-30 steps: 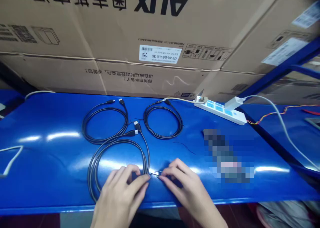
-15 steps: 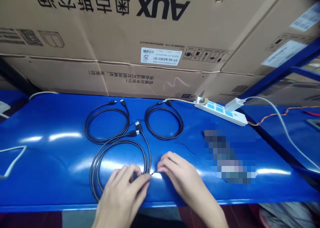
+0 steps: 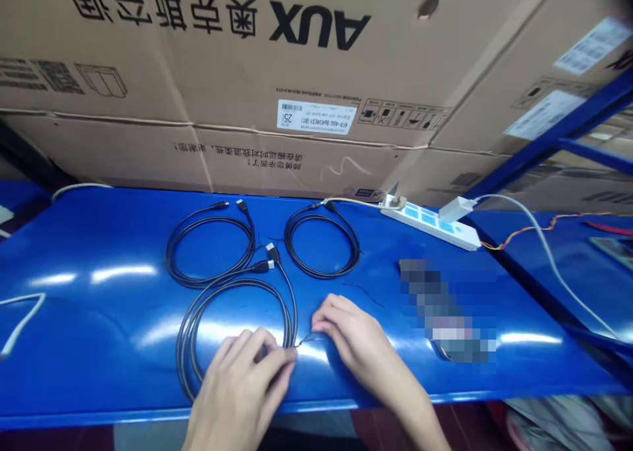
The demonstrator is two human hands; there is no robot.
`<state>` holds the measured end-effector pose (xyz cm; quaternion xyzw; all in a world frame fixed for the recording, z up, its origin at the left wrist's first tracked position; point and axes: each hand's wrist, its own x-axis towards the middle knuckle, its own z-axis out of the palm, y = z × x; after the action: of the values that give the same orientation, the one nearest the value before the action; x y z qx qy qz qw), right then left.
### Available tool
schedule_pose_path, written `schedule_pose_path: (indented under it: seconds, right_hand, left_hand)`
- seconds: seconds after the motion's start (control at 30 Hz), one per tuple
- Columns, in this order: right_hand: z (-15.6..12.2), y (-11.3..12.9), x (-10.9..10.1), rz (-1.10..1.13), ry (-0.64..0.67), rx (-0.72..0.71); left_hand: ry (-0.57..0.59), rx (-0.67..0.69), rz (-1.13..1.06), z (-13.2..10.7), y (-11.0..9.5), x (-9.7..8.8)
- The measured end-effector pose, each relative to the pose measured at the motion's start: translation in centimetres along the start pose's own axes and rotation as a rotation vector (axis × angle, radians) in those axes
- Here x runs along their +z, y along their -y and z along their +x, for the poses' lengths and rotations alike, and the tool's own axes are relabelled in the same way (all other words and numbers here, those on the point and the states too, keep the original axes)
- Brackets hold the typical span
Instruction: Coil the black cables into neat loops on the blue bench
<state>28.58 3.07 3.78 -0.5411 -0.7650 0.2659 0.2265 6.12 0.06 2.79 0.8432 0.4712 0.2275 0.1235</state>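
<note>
A black coiled cable (image 3: 198, 319) lies near the front edge of the blue table (image 3: 99, 240). My left hand (image 3: 242, 385) pinches the coil's right side, fingers pressed together on the strands. My right hand (image 3: 356, 345) pinches the end of a thin black twist tie (image 3: 309, 341) that runs from the coil toward it. Two more coiled black cables lie behind: one at back left (image 3: 210, 243), one at back middle (image 3: 321, 243). The near coil's two plug ends (image 3: 270, 256) point toward the back.
Large cardboard boxes (image 3: 306, 75) stand along the back of the table. A white power strip (image 3: 430, 223) with a plugged-in adapter lies at back right, its white cord trailing right. A blurred object (image 3: 445, 312) sits right of my hands. A white cable (image 3: 20, 316) lies at far left.
My right hand has moved up and away from the left, drawing the thin tie out from the coil. The left hand stays pinched on the coil.
</note>
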Motion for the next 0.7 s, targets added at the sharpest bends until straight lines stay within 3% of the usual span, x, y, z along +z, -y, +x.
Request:
schedule_pose_path:
  seconds: [0.43,0.7]
  right_hand:
    - [-0.7,0.4,0.0,-0.002,-0.013,0.001]
    - [-2.4,-0.9,1.8,-0.108,-0.125,-0.044]
  left_hand:
    - [-0.010,-0.025,-0.024,-0.1,0.1,0.0]
    - [-0.044,-0.010,0.010,-0.3,-0.1,0.5]
